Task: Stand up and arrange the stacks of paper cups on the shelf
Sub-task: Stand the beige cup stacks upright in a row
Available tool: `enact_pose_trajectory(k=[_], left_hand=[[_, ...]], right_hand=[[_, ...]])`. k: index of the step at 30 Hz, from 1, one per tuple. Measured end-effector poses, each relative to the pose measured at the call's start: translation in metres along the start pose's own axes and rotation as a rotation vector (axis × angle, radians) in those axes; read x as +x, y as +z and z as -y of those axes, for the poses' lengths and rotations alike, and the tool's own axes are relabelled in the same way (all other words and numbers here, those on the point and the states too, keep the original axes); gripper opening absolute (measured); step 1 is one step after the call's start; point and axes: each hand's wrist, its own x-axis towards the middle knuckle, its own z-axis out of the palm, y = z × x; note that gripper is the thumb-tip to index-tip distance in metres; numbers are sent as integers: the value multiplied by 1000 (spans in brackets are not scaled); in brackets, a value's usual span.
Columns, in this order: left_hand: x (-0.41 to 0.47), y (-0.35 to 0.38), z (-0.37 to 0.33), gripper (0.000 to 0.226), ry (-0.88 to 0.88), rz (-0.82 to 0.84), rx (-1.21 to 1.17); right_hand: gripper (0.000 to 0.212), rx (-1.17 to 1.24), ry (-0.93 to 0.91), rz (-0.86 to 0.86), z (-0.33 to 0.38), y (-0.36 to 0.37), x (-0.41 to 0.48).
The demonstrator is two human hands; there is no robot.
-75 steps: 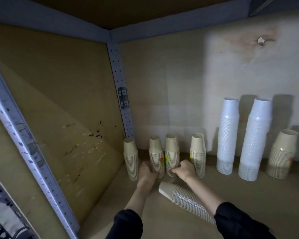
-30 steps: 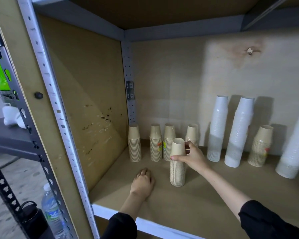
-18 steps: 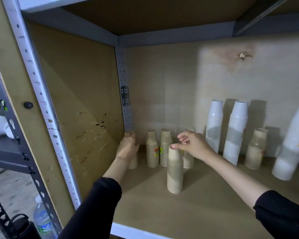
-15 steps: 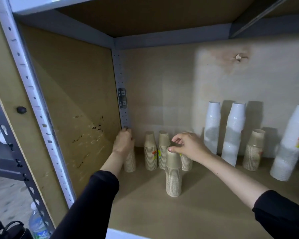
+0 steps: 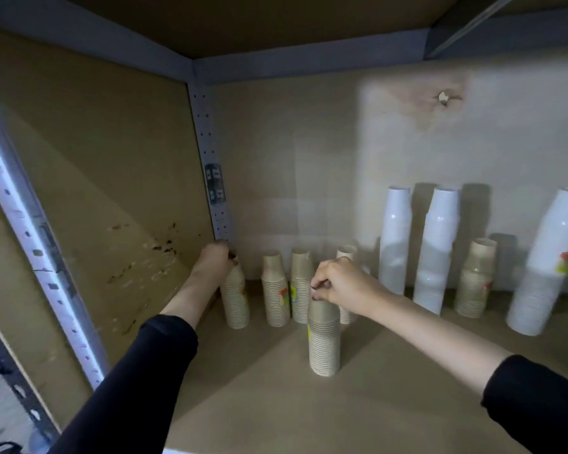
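Now right hand (image 5: 341, 285) atop front stack (image 5: 323, 342)

The brown fibreboard shelf (image 5: 391, 407) carries upright paper-cup stacks: a short tan corner stack (image 5: 235, 303), three more tan stacks (image 5: 275, 290) in a row beside it, a lone tan stack (image 5: 323, 342) in front, two tall white stacks (image 5: 394, 240) by the back wall (image 5: 309, 152), another short tan stack (image 5: 474, 280), and a wider white stack (image 5: 545, 263) at the far right.

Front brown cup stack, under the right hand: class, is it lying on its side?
No, the front brown cup stack stands upright on the shelf board, the right hand gripping its top.
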Motion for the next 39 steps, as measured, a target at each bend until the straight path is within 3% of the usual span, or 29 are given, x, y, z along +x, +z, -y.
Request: enact_pose_trajectory(k=[7, 19, 26, 34, 39], left_hand=[[-7, -9, 20, 30, 135, -16, -40], [-12, -14, 9, 32, 112, 20, -14], [-15, -22, 11, 32, 168, 53, 23], [-19, -30, 14, 28, 251, 108, 17], [-17, -31, 11, 30, 215, 146, 3]], right_hand=[[21, 191, -30, 58, -11, -9, 2], [21, -66, -31, 162, 3, -12, 10], [30, 44, -66, 191, 0, -15, 15], [29, 72, -108, 194, 1, -15, 13], [25, 84, -72, 150, -3, -17, 16]])
